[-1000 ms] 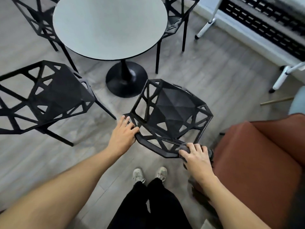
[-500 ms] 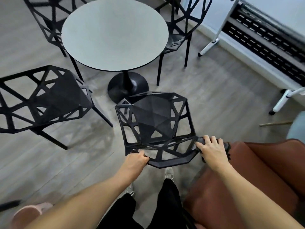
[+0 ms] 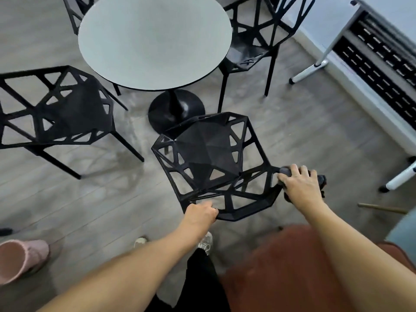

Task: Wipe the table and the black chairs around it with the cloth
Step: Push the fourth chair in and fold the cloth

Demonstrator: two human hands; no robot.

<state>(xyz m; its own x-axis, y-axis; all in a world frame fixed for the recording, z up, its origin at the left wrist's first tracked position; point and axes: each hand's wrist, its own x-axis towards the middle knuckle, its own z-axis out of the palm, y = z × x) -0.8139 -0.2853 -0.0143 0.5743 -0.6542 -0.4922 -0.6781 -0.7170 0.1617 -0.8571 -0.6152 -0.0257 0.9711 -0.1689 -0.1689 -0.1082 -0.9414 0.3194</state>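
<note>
Chairs and a round table fill this head-worn view looking down at a grey wood-look floor (image 3: 304,136). Largest is the round pale grey tabletop (image 3: 155,41) on a black pedestal base (image 3: 176,109); it shows no streaks, crumbs or wet patches, so whether it has been wiped cannot be told. Around it stand four black skeletal chairs with geometric cut-outs: a left chair (image 3: 74,111), a far right chair (image 3: 254,50), a far left chair (image 3: 74,12) mostly cut off by the frame, and the nearest chair (image 3: 211,152), which is directly in front of the person and is the one being worked on. A rust-coloured upholstered seat (image 3: 286,271) sits at the lower right, and a pink slipper (image 3: 22,257) at the lower left. The left hand (image 3: 201,213) grips the near rim of the nearest chair, its fingers curled round the frame to steady it. The right hand (image 3: 300,183) presses a dark grey cloth (image 3: 320,180) against the chair's right corner, fingers (image 3: 295,168) bent over the bunched fabric. As a judgement, wiping of this chair's rim is under way, with its seat and the other three chairs possibly left; none shows visible marks either way. No brand names, labels or readable writing appear anywhere.
</note>
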